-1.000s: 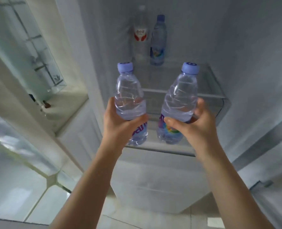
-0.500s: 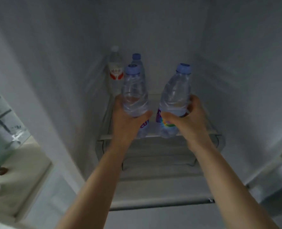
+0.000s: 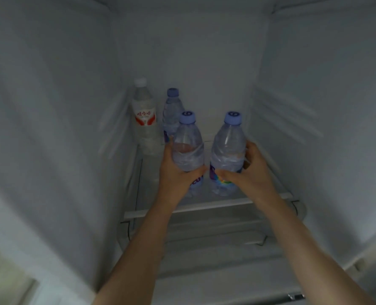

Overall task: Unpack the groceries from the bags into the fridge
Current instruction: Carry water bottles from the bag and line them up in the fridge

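My left hand (image 3: pixel 176 175) grips a clear water bottle with a pale blue cap (image 3: pixel 188 146), held upright over the glass fridge shelf (image 3: pixel 204 205). Beside it, my right hand (image 3: pixel 252 172) grips a matching blue-capped bottle (image 3: pixel 227 146) with a rainbow label. Both bottles are inside the fridge, low over the shelf; I cannot tell whether they touch it. At the back left of the shelf stand a taller white-capped bottle with a red label (image 3: pixel 144 119) and another blue-capped bottle (image 3: pixel 171 108), partly hidden behind the left one.
White fridge walls close in on the left (image 3: pixel 50 128) and right (image 3: pixel 325 128), with ribbed shelf rails on the right wall. A lower shelf or drawer front (image 3: pixel 215 234) lies beneath the glass shelf. The shelf's right half behind my right hand holds nothing visible.
Both hands have carried their bottles forward from outside the fridge into the compartment and down toward the shelf. My view has closed in on the fridge interior.
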